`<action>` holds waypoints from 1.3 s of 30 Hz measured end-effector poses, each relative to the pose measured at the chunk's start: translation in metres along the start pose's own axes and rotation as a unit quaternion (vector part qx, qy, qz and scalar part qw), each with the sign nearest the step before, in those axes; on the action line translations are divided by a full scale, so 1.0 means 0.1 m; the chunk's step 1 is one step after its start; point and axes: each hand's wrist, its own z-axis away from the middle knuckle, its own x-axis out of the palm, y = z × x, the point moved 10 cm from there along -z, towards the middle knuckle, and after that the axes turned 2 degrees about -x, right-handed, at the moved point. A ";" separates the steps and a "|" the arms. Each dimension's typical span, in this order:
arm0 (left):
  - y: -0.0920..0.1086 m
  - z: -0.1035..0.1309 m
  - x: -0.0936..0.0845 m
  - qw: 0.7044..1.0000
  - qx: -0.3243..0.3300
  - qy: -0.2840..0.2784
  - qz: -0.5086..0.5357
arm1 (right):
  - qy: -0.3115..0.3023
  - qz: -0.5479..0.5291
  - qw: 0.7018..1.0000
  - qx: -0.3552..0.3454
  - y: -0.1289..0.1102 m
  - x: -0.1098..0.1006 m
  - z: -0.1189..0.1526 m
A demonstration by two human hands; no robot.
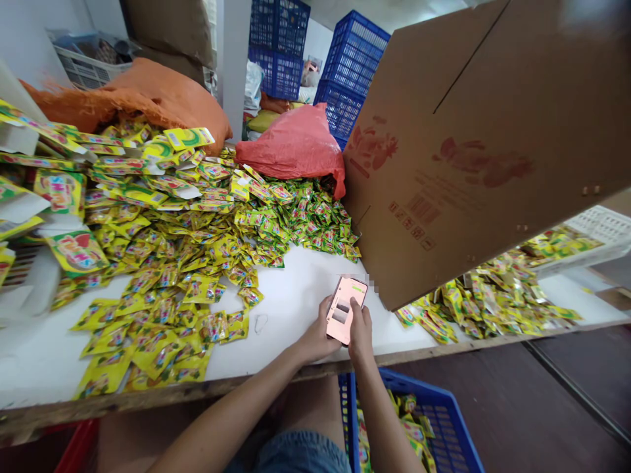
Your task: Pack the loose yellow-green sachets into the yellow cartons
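Phone (344, 295), dark rim, lit pale-pink screen, green bubble, greyish picture. I see it screen up, top angled slightly right, in my left hand (316, 337) and right hand (361, 334).

Yellow packets (190, 246) heaped on the left of a white tabletop (290, 295), orange sack (172, 98) far left, red sack (296, 141) at far centre, tilted cardboard box (473, 144) right, stacked blue crates (352, 56) beyond, blue basket (456, 420) below near edge
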 end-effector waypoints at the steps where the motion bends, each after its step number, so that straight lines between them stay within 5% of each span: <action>1: 0.00 0.00 0.00 1.000 -0.001 0.000 0.002 | -0.001 0.000 1.000 0.000 0.00 0.00 0.00; 39: 0.00 -0.01 0.00 0.999 0.019 0.000 0.032 | 0.000 0.015 1.000 0.004 0.05 -0.02 -0.02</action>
